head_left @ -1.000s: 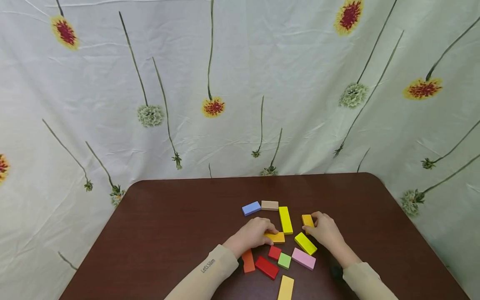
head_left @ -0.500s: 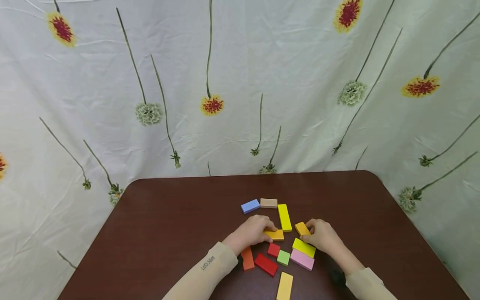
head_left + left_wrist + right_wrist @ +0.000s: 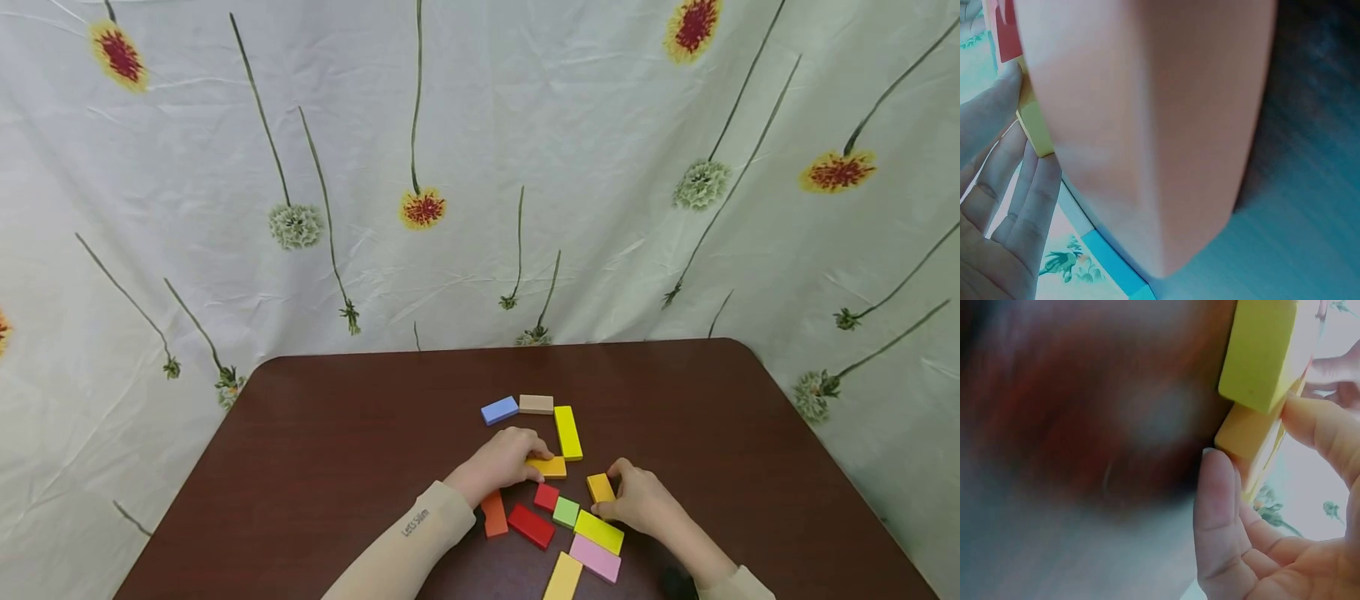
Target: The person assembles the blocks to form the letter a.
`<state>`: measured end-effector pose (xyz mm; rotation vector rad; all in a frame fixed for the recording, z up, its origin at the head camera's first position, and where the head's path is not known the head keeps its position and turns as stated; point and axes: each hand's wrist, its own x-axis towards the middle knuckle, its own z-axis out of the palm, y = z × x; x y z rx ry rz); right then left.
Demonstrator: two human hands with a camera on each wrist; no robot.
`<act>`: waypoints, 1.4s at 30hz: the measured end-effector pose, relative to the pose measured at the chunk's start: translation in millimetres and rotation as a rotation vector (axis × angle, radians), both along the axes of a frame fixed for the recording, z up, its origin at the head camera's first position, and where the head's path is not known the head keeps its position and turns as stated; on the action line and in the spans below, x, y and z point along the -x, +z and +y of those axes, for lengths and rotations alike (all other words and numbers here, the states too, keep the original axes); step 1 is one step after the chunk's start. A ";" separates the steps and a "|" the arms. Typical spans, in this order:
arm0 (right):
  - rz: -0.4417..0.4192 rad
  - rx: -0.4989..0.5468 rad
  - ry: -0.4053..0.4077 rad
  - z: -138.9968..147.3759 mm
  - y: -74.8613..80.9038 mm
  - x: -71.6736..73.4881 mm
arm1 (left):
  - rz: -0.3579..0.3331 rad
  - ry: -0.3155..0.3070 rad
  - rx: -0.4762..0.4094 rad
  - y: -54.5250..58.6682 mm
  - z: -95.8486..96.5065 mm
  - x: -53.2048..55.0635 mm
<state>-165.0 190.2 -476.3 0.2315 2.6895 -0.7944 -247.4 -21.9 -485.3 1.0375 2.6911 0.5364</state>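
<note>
In the head view my left hand (image 3: 498,460) pinches an orange-yellow block (image 3: 553,468) lying on the brown table. My right hand (image 3: 641,502) grips a second orange-yellow block (image 3: 599,487) between thumb and fingers. Just nearer than that one lies a bright yellow block (image 3: 598,532), side by side with a pink block (image 3: 596,558). A small green block (image 3: 566,512) meets the yellow one's left end. In the right wrist view the gripped block (image 3: 1244,431) sits behind the bright yellow one. The left wrist view shows fingers around the left block (image 3: 1036,128).
A blue block (image 3: 500,410), a tan block (image 3: 536,405) and a long yellow block (image 3: 568,433) form a bent row farther back. Red blocks (image 3: 532,527), an orange-red block (image 3: 495,513) and a pale yellow block (image 3: 562,577) lie nearer. A flowered cloth (image 3: 480,167) hangs behind the table (image 3: 337,433).
My right hand has come nearer and slightly left with its orange-yellow block. The bright yellow and pink blocks have slid nearer and left, and the pale yellow block has turned. My left hand stays put.
</note>
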 end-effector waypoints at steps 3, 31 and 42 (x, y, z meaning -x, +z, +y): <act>-0.029 0.006 0.000 -4.3 0.5 -5.6 | 0.002 -0.002 -0.003 -1.2 -0.3 0.8; 0.215 -0.090 0.190 -27.3 5.3 -16.8 | 0.001 -0.007 -0.001 -1.4 -0.3 0.3; 0.243 -0.075 0.347 -33.2 -4.8 -10.0 | -0.004 0.007 0.017 2.8 -0.4 -2.3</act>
